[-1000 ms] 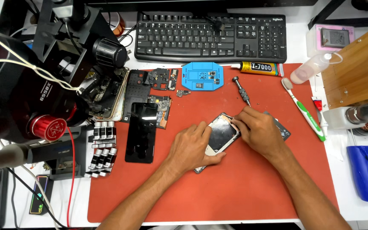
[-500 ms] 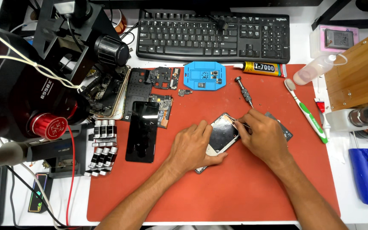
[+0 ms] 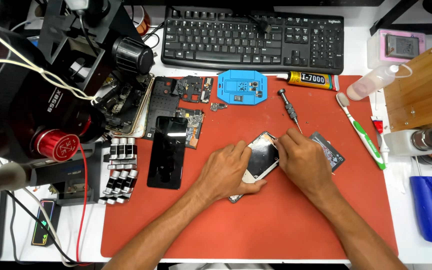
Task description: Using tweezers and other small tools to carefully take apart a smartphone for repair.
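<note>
Your two arms come up from the bottom and meet in the middle. Your left hand point(image 3: 223, 172) lies flat, fingers bent, thumb stuck out to the side. Your right hand point(image 3: 303, 162) is curled, fingertips pinched close together, almost touching your left hand.

matt red mat point(image 3: 276, 220), glossy black glass panel point(image 3: 166, 151) (reflective), wooden box point(image 3: 421, 90)

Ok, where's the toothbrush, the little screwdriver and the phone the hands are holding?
toothbrush point(image 3: 363, 135), head view, on its green-and-white handle.
screwdriver point(image 3: 288, 107), head view, on its dark grip.
phone point(image 3: 262, 159), head view, on its dark middle, between the two hands.
</note>
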